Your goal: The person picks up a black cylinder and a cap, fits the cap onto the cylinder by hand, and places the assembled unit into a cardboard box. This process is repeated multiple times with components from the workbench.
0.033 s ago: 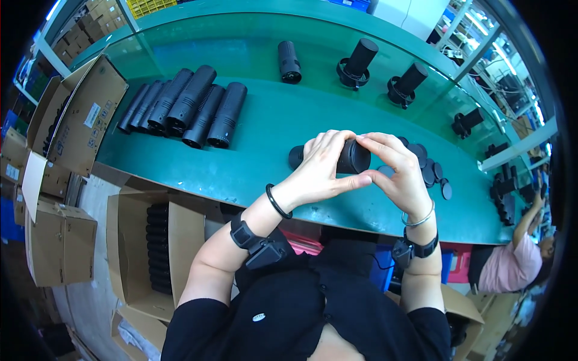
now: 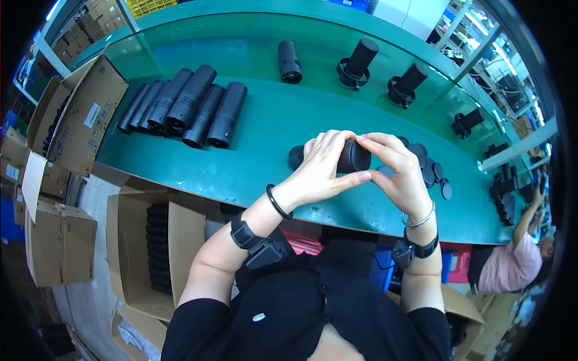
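Note:
A black ribbed tube (image 2: 295, 156) lies sideways just above the green bench top, its round black end cap (image 2: 362, 156) turned to the right. My left hand (image 2: 328, 157) is wrapped over the tube's middle, fingers on top and thumb below. From the right, my right hand (image 2: 397, 165) curves around the capped end. Its forefinger and thumb tips meet my left fingertips at the cap's rim, above and below. Loose black discs (image 2: 428, 171) lie on the bench beside and partly behind my right hand.
Several black tubes (image 2: 191, 99) lie grouped at the left of the green bench (image 2: 265, 126). One tube (image 2: 289, 62) stands farther back, near black tube-and-ring assemblies (image 2: 359, 60). Open cardboard boxes (image 2: 186, 253) with tubes stand at lower left. A person in pink (image 2: 512, 268) works at far right.

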`<state>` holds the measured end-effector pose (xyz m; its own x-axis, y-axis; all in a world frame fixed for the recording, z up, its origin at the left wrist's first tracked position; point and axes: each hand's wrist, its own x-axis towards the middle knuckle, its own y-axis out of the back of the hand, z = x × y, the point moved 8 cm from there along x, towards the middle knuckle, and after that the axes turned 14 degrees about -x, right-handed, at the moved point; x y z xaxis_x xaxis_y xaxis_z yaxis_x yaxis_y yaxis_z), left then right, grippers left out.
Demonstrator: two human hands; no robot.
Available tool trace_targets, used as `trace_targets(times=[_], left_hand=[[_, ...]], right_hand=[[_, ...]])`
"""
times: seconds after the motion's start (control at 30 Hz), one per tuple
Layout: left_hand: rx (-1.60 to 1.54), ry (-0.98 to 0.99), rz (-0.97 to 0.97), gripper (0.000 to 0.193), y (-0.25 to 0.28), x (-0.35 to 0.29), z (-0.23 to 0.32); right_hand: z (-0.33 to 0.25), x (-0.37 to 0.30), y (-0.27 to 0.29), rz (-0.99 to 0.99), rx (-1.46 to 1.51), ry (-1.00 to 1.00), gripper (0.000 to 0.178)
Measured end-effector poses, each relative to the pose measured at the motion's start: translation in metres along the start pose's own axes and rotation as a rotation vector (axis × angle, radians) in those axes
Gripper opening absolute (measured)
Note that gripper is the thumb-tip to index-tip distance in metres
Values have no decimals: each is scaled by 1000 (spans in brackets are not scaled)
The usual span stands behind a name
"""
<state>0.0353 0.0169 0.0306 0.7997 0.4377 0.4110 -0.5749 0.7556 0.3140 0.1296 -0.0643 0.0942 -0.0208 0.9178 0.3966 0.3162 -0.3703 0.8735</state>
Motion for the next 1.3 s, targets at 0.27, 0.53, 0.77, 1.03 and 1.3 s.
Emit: trace_targets(times=[0.27,0.53,0.77,1.03,1.3], left_hand=[[14,32,-1,59,5,1,-6],[-174,-68,163,34,8,11,6],[-462,129,46,72,-8,-3,9],[-577,232,62,86,-10,9,6],[-727,322,-20,85,-3,25,4]], right_hand=[[-13,10,0,-42,-78,-25,55],[3,7,2,52,97,91,51],[30,-9,-42,-242,894,-236,35],[34,-4,-45,-256,929,-307,35],[34,5,-42,-74,1013,-328,26]])
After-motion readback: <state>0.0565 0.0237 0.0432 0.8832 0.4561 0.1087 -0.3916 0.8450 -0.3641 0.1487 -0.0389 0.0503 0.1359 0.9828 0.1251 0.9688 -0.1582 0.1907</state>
